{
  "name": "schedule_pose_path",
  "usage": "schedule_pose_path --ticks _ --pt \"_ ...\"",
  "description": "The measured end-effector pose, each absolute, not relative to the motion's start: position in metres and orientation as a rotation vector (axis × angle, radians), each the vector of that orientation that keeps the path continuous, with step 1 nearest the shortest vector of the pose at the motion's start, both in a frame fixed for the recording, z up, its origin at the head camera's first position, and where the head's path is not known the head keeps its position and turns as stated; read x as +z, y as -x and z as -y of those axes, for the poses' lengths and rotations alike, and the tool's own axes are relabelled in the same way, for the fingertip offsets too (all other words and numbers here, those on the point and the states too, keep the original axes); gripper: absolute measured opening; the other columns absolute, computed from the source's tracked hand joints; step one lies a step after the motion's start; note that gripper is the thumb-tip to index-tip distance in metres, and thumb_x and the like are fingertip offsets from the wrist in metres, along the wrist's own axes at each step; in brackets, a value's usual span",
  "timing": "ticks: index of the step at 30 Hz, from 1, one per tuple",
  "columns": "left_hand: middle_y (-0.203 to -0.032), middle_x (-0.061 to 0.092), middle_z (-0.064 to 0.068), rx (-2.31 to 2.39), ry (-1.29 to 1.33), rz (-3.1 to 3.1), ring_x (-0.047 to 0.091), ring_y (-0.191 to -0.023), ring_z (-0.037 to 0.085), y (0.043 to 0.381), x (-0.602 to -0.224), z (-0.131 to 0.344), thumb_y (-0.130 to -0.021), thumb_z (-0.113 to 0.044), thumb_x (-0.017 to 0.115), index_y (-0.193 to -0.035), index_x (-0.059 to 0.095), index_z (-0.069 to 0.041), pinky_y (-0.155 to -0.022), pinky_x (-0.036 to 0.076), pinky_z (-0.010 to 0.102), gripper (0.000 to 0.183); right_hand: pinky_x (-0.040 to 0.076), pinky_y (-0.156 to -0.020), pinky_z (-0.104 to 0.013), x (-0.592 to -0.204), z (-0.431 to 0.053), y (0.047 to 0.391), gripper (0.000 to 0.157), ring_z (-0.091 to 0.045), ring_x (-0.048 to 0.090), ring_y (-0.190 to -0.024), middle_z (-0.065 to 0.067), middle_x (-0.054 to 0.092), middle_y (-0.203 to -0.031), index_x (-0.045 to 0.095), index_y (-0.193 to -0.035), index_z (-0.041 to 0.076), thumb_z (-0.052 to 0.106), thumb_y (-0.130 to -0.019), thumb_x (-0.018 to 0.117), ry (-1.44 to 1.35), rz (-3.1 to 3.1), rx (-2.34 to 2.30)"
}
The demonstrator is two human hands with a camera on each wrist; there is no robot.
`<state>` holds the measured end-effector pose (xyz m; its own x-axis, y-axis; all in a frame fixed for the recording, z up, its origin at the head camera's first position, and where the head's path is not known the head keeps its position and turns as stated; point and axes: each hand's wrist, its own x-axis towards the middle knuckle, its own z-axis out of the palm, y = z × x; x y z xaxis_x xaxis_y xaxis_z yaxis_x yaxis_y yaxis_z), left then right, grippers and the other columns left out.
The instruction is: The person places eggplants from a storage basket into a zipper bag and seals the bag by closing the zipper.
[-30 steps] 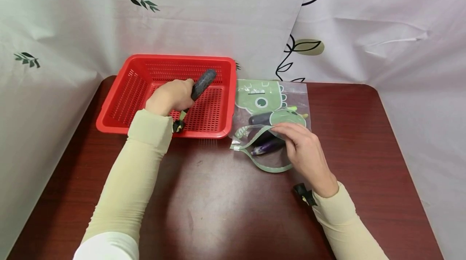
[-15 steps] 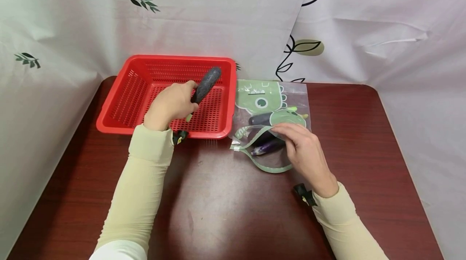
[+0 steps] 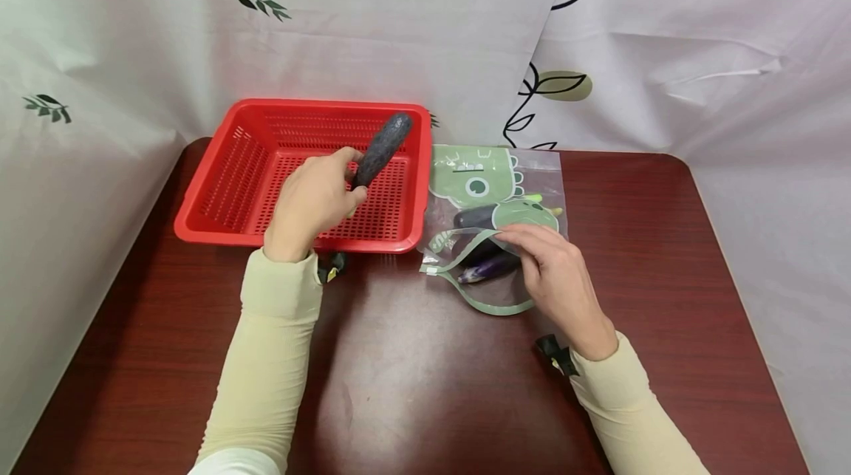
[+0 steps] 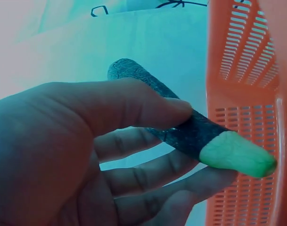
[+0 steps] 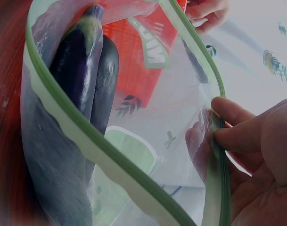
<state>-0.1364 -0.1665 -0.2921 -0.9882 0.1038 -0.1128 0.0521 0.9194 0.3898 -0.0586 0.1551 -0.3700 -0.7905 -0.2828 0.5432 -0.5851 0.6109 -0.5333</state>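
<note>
In the head view my left hand (image 3: pixel 309 198) grips a long dark eggplant (image 3: pixel 383 150) over the red basket, its rounded end tilted up and to the right. The left wrist view shows the thumb and fingers around the eggplant near its pale green stem end (image 4: pixel 235 154). My right hand (image 3: pixel 561 283) pinches the upper edge of a clear zip bag (image 3: pixel 495 309) with a green cartoon print, which lies on the table with its mouth spread apart. Inside the bag, dark purple eggplants (image 5: pixel 70 70) lie side by side; the print partly covers them in the head view.
The red slotted basket (image 3: pixel 425 165) stands at the back left, right against the bag's left side. Behind them hangs a white cloth (image 3: pixel 372 32) with leaf prints. Dark red-brown tabletop (image 3: pixel 399 386) stretches in front of both hands.
My left hand has drawn back toward the near side of the basket and risen with the eggplant, whose pale stem end is now mostly hidden. The right hand and the bag have stayed in place.
</note>
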Motion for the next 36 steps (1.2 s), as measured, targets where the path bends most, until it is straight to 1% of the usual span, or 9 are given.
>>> schedule_pose_path --ticks 2,4,6,10,17,22,28,36 --pt "-0.103 0.071 0.011 0.615 -0.114 -2.975 0.061 -0.075 0.027 0.133 -0.293 0.165 -0.089 -0.020 0.068 -0.139 0.056 -0.012 -0.062 0.046 0.042 0.051 0.047 -0.097 -0.034 -0.370 -0.155 0.059 0.033 -0.022 0.066 -0.109 -0.003 0.073 -0.112 0.077 -0.107 0.007 -0.014 -0.090 0.059 -0.692 2.433 1.013" --pt "-0.103 0.071 0.010 0.640 -0.118 -3.000 0.061 -0.071 0.026 0.129 -0.294 0.164 -0.089 -0.020 0.068 -0.138 0.057 -0.013 -0.058 0.044 0.041 0.051 0.047 -0.097 -0.034 -0.371 -0.155 0.059 0.033 -0.022 0.066 -0.109 -0.003 0.073 -0.112 0.077 -0.107 0.007 -0.014 -0.090 0.059 -0.693 2.433 1.013" --pt "-0.102 0.072 0.009 0.673 -0.128 -3.025 0.061 -0.071 0.024 0.126 -0.295 0.162 -0.088 -0.019 0.068 -0.137 0.059 -0.014 -0.056 0.043 0.040 0.050 0.047 -0.097 -0.034 -0.371 -0.154 0.059 0.033 -0.022 0.066 -0.109 -0.003 0.073 -0.113 0.077 -0.107 0.007 -0.015 -0.090 0.058 -0.696 2.430 1.016" --pt "-0.103 0.072 0.008 0.721 -0.147 -3.068 0.062 -0.075 0.023 0.120 -0.297 0.159 -0.088 -0.018 0.068 -0.136 0.060 -0.015 -0.058 0.044 0.040 0.048 0.047 -0.097 -0.034 -0.371 -0.155 0.059 0.034 -0.022 0.066 -0.109 -0.003 0.073 -0.112 0.077 -0.107 0.007 -0.015 -0.090 0.058 -0.695 2.430 1.021" --pt "-0.093 0.068 0.007 0.759 -0.211 -3.202 0.059 -0.075 0.023 0.113 -0.304 0.153 -0.087 -0.017 0.069 -0.130 0.066 -0.017 -0.058 0.045 0.042 0.044 0.047 -0.097 -0.034 -0.371 -0.155 0.059 0.033 -0.022 0.066 -0.110 -0.004 0.073 -0.113 0.077 -0.107 0.007 -0.014 -0.090 0.059 -0.691 2.436 1.018" --pt "-0.096 0.069 0.005 0.798 -0.277 -3.261 0.060 -0.075 0.022 0.105 -0.308 0.149 -0.087 -0.016 0.069 -0.127 0.068 -0.017 -0.059 0.046 0.042 0.041 0.047 -0.098 -0.034 -0.371 -0.155 0.059 0.033 -0.023 0.066 -0.110 -0.003 0.073 -0.113 0.077 -0.107 0.007 -0.014 -0.090 0.059 -0.687 2.440 1.021" --pt "-0.095 0.068 0.003 0.858 -0.371 -3.285 0.057 -0.073 0.020 0.099 -0.310 0.145 -0.087 -0.016 0.069 -0.126 0.069 -0.018 -0.058 0.043 0.039 0.038 0.047 -0.097 -0.034 -0.371 -0.155 0.059 0.033 -0.020 0.065 -0.111 -0.003 0.072 -0.113 0.077 -0.107 0.007 -0.014 -0.090 0.059 -0.686 2.443 1.019" --pt "-0.097 0.067 0.003 0.921 -0.445 -3.291 0.052 -0.070 0.020 0.091 -0.311 0.142 -0.087 -0.014 0.070 -0.127 0.069 -0.017 -0.057 0.038 0.036 0.040 0.047 -0.097 -0.035 -0.371 -0.155 0.059 0.033 -0.021 0.066 -0.110 -0.003 0.072 -0.113 0.077 -0.107 0.007 -0.014 -0.090 0.059 -0.687 2.436 1.018"
